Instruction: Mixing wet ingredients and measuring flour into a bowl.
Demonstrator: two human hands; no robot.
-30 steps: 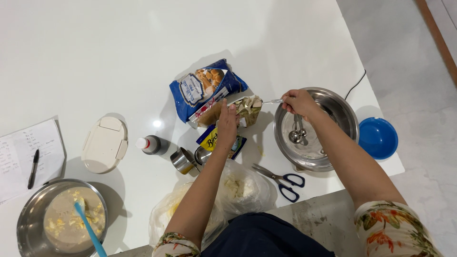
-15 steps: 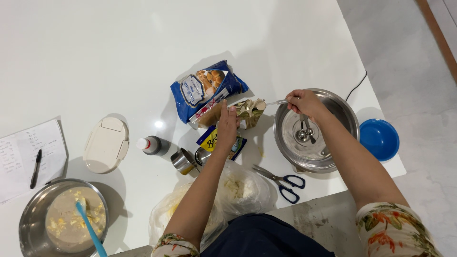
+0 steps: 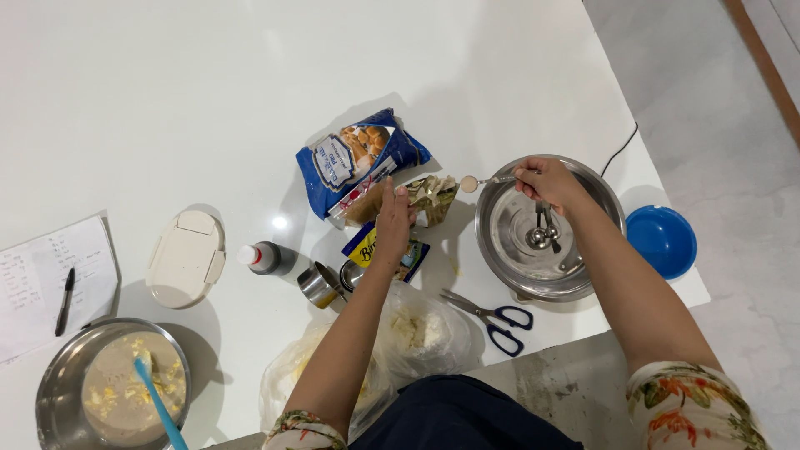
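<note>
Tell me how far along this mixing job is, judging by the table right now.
Done, by the look of it: the steel bowl at the near left holds a lumpy batter with a blue spatula in it. In hand: the right hand holds a small measuring spoon level at the rim of the large bowl, while the left hand steadies an open packet. Left: the large bowl looks bare of ingredients.

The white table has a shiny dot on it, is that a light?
Head view: yes, the small bright spot on the white table looks like lamp glare; soft shadows fall left of the blue bag; the picture stays fairly sharp throughout.
</note>
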